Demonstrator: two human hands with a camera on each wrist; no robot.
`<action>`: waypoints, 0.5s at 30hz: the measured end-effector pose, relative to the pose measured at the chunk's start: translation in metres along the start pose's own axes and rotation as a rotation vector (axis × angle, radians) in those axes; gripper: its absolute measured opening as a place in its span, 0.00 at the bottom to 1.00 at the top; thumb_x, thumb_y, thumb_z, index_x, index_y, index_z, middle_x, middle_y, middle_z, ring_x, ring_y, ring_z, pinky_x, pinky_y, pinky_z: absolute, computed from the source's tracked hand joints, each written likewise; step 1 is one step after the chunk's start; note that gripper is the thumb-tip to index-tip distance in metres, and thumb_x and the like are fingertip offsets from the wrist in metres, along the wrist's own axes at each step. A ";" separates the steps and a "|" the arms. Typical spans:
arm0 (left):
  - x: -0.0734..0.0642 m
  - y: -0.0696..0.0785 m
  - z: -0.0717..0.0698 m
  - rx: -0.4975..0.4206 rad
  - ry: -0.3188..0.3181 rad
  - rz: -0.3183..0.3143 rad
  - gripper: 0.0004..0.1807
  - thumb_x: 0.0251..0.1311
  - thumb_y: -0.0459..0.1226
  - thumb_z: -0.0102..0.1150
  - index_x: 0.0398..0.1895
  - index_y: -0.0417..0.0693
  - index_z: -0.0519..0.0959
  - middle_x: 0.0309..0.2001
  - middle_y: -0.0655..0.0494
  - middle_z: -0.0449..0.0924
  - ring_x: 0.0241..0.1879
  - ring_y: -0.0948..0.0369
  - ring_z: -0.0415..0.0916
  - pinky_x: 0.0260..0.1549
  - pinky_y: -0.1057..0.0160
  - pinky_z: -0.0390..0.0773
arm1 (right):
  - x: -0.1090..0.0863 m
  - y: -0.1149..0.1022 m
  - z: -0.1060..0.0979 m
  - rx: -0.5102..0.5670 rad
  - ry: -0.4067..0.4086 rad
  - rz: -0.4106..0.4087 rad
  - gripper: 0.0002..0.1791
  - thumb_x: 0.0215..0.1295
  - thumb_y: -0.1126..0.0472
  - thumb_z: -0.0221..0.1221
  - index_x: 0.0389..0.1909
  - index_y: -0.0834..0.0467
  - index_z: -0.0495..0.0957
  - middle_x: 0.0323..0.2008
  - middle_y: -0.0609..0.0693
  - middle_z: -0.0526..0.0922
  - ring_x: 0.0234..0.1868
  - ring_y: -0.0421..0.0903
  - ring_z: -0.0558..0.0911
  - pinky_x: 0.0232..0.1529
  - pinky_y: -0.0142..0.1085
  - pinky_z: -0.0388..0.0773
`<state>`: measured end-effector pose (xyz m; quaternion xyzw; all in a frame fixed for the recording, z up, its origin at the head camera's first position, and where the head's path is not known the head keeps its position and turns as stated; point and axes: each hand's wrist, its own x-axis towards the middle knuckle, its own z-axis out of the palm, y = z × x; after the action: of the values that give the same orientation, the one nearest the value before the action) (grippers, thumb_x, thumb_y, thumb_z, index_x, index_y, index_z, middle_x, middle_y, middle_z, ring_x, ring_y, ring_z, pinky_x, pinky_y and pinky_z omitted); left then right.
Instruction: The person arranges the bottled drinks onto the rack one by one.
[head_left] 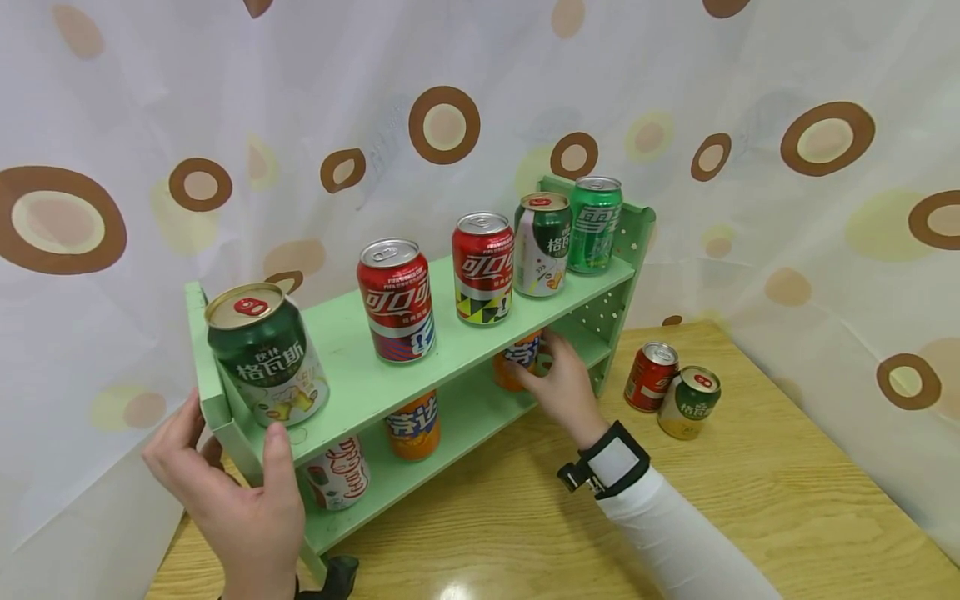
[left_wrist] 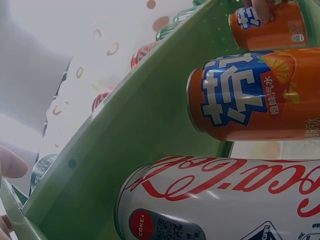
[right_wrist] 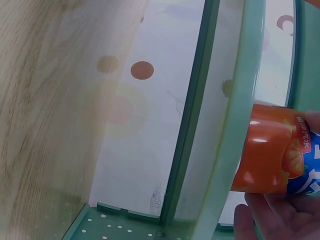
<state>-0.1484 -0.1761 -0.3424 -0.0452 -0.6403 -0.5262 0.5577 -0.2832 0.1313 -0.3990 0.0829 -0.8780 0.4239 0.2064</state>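
Observation:
My right hand [head_left: 564,393] reaches onto the lower level of a green two-tier shelf [head_left: 450,367] and grips an orange soda can [right_wrist: 270,150], thumb and fingers on opposite sides. My left hand [head_left: 243,508] holds the shelf's near left corner, with the thumb at the front edge of the top board and the fingers around the end panel. Beside that thumb stands a green-and-white can [head_left: 266,358]. Lower down are a white cola can [left_wrist: 225,200] and a second orange soda can [left_wrist: 250,95], both upright on the lower board.
Along the top board stand two red cola cans [head_left: 396,304], [head_left: 483,271], another green-and-white can [head_left: 542,250] and a green can [head_left: 596,229]. On the wooden table [head_left: 787,467], right of the shelf, are a red can [head_left: 651,379] and a green-and-gold can [head_left: 688,404]. A patterned curtain [head_left: 510,108] hangs behind.

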 end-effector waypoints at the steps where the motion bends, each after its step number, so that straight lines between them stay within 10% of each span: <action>1: 0.000 0.000 0.000 0.000 0.000 -0.002 0.36 0.52 0.28 0.58 0.68 0.34 0.65 0.62 0.58 0.60 0.65 0.58 0.62 0.52 0.69 0.68 | 0.000 0.000 0.000 0.005 -0.010 0.001 0.37 0.64 0.54 0.70 0.69 0.65 0.69 0.60 0.64 0.78 0.59 0.61 0.81 0.55 0.53 0.84; 15: 0.001 0.000 -0.001 0.012 -0.013 -0.010 0.36 0.52 0.27 0.58 0.69 0.35 0.65 0.62 0.59 0.60 0.65 0.59 0.62 0.54 0.69 0.69 | -0.001 0.003 -0.006 0.055 -0.110 -0.014 0.42 0.66 0.57 0.67 0.76 0.64 0.59 0.66 0.66 0.72 0.64 0.65 0.77 0.61 0.57 0.79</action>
<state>-0.1477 -0.1774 -0.3420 -0.0421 -0.6473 -0.5248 0.5512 -0.2820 0.1379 -0.3986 0.1177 -0.8755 0.4411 0.1583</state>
